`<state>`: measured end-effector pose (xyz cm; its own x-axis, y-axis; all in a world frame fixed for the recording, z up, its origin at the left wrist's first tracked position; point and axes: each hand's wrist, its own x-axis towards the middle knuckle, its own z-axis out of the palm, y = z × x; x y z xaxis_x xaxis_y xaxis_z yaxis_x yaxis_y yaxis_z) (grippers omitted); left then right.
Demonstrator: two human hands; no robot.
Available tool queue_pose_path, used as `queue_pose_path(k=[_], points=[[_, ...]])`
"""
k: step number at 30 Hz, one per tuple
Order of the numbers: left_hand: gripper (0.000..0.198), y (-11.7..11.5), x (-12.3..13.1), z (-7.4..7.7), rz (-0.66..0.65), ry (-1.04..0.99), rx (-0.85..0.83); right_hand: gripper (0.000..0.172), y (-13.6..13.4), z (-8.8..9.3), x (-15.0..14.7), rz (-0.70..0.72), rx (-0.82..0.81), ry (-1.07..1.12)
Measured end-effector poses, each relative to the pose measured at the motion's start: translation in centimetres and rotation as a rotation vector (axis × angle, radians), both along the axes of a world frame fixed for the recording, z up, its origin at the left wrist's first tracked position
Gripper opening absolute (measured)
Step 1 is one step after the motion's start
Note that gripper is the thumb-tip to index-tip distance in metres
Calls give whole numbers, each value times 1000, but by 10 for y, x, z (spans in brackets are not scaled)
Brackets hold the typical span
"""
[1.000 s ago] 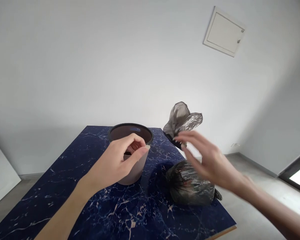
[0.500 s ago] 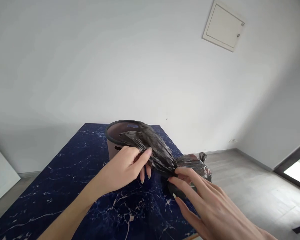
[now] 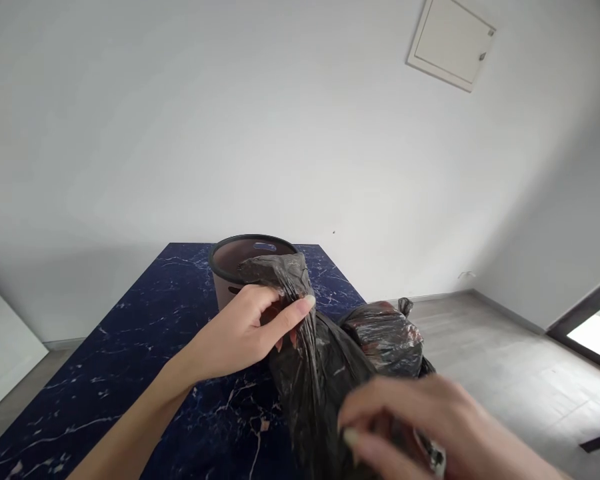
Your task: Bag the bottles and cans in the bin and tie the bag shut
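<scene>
My left hand (image 3: 245, 333) pinches the top edge of an empty black plastic bag (image 3: 310, 373), thumb pressed over the film. My right hand (image 3: 420, 427), low at the right and slightly blurred, has its fingers curled into the lower part of the same bag. The bag hangs stretched between both hands above the dark blue marble table (image 3: 130, 360). Behind it stands a round pinkish bin (image 3: 230, 267) with a black rim, its inside bare. A filled, tied black bag (image 3: 385, 337) lies on the table to the right.
The table's right edge runs close by the filled bag, with grey floor (image 3: 505, 373) beyond. A white wall stands behind the table, with a small access panel (image 3: 450, 43) high on it. A dark door frame (image 3: 585, 313) shows at far right.
The empty bag, loose in the air one second ago, was caught by both hands. My right hand has since dropped lower and nearer, pulling the bag downward; my left hand holds its top.
</scene>
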<state>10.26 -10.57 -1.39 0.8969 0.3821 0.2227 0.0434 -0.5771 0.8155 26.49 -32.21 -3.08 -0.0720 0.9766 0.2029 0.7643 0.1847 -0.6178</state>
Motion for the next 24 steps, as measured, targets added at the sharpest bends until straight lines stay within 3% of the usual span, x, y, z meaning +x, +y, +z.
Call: queue_pose_path(k=[3,9,16,20,24], points=[[36,-4,0,3,-53,-10,44,17,17,13,-2,-219,45,99],[40,-6,-1,1,-30,-47,156,42,43,-3,-11,-174,130,194],[44,0,-7,7,-21,-23,143,45,30,12,11,-360,320,226],[46,10,-15,12,-69,-48,53,43,21,19,34,-572,433,188],[46,16,-21,16,-129,-114,-172,42,10,22,59,-705,508,114]])
